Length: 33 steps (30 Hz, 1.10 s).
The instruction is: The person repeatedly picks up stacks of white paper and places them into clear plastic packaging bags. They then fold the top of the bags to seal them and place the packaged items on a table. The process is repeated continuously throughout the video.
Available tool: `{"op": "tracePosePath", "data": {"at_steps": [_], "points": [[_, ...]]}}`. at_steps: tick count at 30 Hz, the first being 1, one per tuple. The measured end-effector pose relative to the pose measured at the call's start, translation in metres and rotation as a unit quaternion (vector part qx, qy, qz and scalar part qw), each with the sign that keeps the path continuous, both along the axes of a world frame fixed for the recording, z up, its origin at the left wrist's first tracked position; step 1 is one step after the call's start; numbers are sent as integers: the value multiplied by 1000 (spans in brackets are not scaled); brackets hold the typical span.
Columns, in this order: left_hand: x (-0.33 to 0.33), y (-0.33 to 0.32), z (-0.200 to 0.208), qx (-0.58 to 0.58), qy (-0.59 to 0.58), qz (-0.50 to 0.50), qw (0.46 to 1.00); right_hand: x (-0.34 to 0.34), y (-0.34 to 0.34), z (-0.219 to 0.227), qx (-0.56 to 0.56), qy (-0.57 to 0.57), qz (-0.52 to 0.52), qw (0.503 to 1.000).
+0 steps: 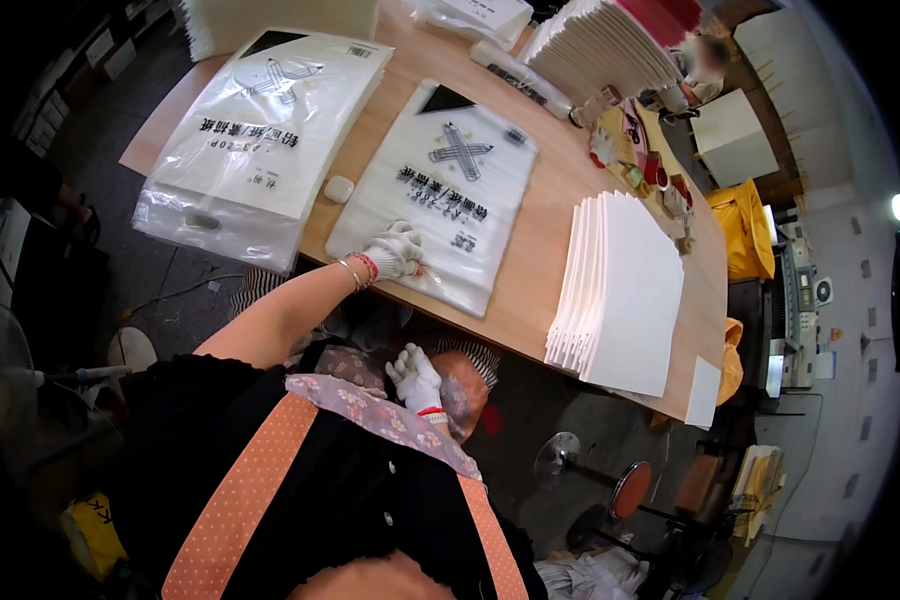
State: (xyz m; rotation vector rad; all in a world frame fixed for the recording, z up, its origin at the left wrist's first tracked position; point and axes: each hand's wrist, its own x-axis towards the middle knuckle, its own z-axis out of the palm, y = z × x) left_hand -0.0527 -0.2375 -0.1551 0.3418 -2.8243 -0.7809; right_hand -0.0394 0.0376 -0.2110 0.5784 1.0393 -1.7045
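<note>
My left grip rests on the near end of the printed bag, fingers bent against the film; I cannot tell whether they pinch it or only press. The bag lies flat on the bench, under that grip and stretching away beyond it. My right grip hangs nearer my body, short of the bench edge, fingers loosely curled with a gap among them and nothing seen in them. Past my left grip and leftward sits a small case, with a bag pile farther left; well to its right stand the sheets in staggered stacks. I judge the step in hand as steadying or smoothing the bag. The next move seems to call for a sure hold on its near edge, my right grip raised to help, without creasing the film.
</note>
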Motion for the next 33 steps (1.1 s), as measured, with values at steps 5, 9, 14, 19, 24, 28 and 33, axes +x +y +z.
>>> {"op": "tracePosePath", "data": {"at_steps": [5, 9, 14, 19, 24, 28, 33], "points": [[-7, -8, 45, 152, -110, 13, 982, -11, -16, 7, 29, -1, 34, 999], [-5, -2, 48, 127, -68, 76, 987, -16, -24, 15, -49, 46, 87, 994], [-2, 0, 11, -33, -57, 28, 997, -18, -29, 20, -53, 66, 76, 994], [-12, -4, 51, 97, -166, 7, 981, -8, -29, 22, -56, 59, 89, 993], [-17, -13, 83, -10, -166, 15, 986, -48, -61, 29, -106, 69, 205, 971], [-13, -18, 92, 54, -120, 19, 991, -78, -128, 93, -120, 211, 124, 962], [-6, -13, 115, 303, -19, 130, 944, -130, -144, 71, -97, 348, 68, 930]]}}
